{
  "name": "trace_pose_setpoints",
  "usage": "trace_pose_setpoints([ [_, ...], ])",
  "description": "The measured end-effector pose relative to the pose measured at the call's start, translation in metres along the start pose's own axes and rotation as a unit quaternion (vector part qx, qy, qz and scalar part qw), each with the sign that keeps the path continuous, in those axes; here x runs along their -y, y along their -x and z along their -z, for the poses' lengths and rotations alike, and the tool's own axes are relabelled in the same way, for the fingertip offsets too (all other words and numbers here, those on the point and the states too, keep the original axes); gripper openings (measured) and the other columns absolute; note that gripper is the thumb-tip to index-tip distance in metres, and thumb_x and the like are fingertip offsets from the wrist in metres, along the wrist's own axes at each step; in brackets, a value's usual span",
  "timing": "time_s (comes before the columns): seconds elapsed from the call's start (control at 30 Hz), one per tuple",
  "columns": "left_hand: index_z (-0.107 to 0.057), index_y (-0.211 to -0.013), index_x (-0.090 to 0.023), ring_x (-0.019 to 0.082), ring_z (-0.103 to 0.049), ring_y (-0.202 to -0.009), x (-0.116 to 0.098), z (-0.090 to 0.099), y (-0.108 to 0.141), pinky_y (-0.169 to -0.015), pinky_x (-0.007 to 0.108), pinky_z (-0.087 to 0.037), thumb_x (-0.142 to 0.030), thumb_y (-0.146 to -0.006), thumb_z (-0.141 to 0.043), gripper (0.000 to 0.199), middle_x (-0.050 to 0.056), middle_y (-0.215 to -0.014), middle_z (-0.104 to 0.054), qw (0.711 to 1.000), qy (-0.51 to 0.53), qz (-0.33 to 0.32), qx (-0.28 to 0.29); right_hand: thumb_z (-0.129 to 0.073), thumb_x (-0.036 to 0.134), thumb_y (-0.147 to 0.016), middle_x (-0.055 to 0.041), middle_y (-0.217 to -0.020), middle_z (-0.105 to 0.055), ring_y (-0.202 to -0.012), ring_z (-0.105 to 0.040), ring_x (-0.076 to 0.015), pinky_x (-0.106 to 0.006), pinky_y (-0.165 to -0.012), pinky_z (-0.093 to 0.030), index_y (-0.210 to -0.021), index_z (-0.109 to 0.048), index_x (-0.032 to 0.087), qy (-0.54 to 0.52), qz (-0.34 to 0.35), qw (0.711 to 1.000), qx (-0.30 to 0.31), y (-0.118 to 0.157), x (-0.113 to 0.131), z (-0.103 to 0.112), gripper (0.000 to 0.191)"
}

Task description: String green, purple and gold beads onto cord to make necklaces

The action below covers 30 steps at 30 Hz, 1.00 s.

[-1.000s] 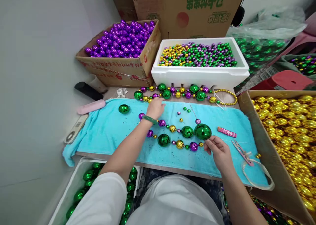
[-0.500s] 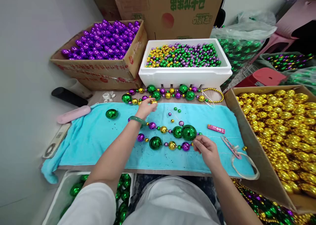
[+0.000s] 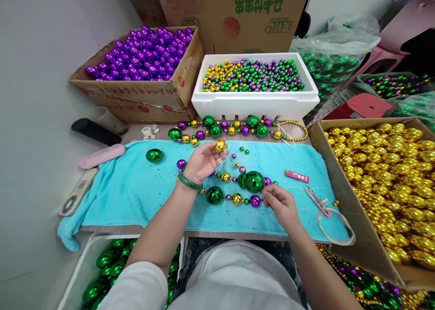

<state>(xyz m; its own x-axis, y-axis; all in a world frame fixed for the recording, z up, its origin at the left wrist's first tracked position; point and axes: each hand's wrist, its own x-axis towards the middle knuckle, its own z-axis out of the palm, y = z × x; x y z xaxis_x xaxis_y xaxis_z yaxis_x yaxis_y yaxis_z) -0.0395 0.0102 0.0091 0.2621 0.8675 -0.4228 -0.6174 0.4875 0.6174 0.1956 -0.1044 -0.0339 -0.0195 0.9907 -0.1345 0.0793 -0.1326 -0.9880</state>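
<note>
My left hand (image 3: 202, 162), with a green bangle (image 3: 189, 181) at its wrist, holds a gold bead (image 3: 220, 146) between its fingers above the blue towel (image 3: 136, 196). A thin string runs from near that bead through a small gold bead (image 3: 237, 165) and a small purple bead (image 3: 242, 169) toward a large green bead (image 3: 254, 181). My right hand (image 3: 280, 203) pinches at the lower right of this green bead; what its fingertips grip is too small to make out. Strung purple, gold and green beads lie beneath and between both hands.
A finished-looking bead strand (image 3: 231, 130) lies behind the towel, before a white foam box (image 3: 254, 102). A purple-bead carton (image 3: 129, 97) stands back left, a gold-bead carton (image 3: 360, 224) at right. Pink scissors (image 3: 318, 202), a small pink packet (image 3: 297, 176) and a loose green bead (image 3: 154, 155) rest on the towel.
My left hand has come back from the rear strand, turned palm up, with the gold bead now plainly in its fingers. My right hand and the large green bead have shifted slightly left.
</note>
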Motion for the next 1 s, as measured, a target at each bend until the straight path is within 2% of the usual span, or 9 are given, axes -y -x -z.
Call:
trace_pose_setpoints([
  [0.27,-0.065,-0.115,-0.012,0.015,-0.068,-0.076,0.002,0.001,0.003,-0.067,0.024,-0.055,-0.018,-0.081,-0.057,0.035,0.008,-0.087,-0.072,1.000,-0.010,-0.009,0.014,-0.061,0.038,-0.076,0.0018,-0.048,-0.050,-0.046,-0.044,-0.0112,-0.024,-0.046,-0.037,-0.067,-0.059,0.019,0.000,-0.001,1.000,-0.003,0.001,0.002,-0.001,0.021],
  [0.47,-0.066,-0.111,-0.016,0.016,-0.068,-0.084,0.011,-0.005,0.013,-0.075,0.027,-0.052,-0.013,-0.074,-0.069,0.038,0.004,-0.092,-0.069,0.993,-0.077,-0.068,0.061,-0.062,0.040,-0.078,0.0020,-0.049,-0.050,-0.046,-0.044,-0.0108,-0.024,-0.046,-0.037,-0.066,-0.057,0.019,0.004,0.006,1.000,-0.004,0.001,0.001,-0.001,0.024],
  [0.63,-0.067,-0.106,-0.020,0.016,-0.067,-0.089,0.024,-0.015,0.022,-0.077,0.027,-0.050,-0.013,-0.071,-0.075,0.037,0.002,-0.097,-0.066,0.987,-0.100,-0.100,0.071,-0.068,0.047,-0.074,0.0023,-0.051,-0.057,-0.045,-0.047,-0.0111,-0.023,-0.043,-0.035,-0.086,-0.057,0.019,-0.045,-0.017,0.999,-0.015,0.000,-0.004,-0.003,0.032],
  [0.8,-0.068,-0.101,-0.021,0.016,-0.067,-0.092,0.030,-0.019,0.026,-0.077,0.027,-0.049,-0.013,-0.070,-0.076,0.034,0.002,-0.098,-0.066,0.986,-0.096,-0.115,0.076,-0.070,0.047,-0.071,0.0019,-0.050,-0.057,-0.043,-0.046,-0.0096,-0.022,-0.041,-0.034,-0.072,-0.051,0.020,-0.063,-0.034,0.997,-0.001,0.004,-0.007,-0.002,0.033],
  [1.0,-0.070,-0.104,-0.021,0.014,-0.064,-0.081,0.030,-0.020,0.033,-0.072,0.027,-0.049,-0.013,-0.067,-0.077,0.038,0.004,-0.103,-0.068,0.980,-0.138,-0.109,0.092,-0.071,0.044,-0.069,0.0022,-0.049,-0.057,-0.043,-0.045,-0.0092,-0.022,-0.041,-0.032,-0.069,-0.053,0.020,-0.070,-0.037,0.997,-0.006,0.011,-0.007,0.004,0.030],
])
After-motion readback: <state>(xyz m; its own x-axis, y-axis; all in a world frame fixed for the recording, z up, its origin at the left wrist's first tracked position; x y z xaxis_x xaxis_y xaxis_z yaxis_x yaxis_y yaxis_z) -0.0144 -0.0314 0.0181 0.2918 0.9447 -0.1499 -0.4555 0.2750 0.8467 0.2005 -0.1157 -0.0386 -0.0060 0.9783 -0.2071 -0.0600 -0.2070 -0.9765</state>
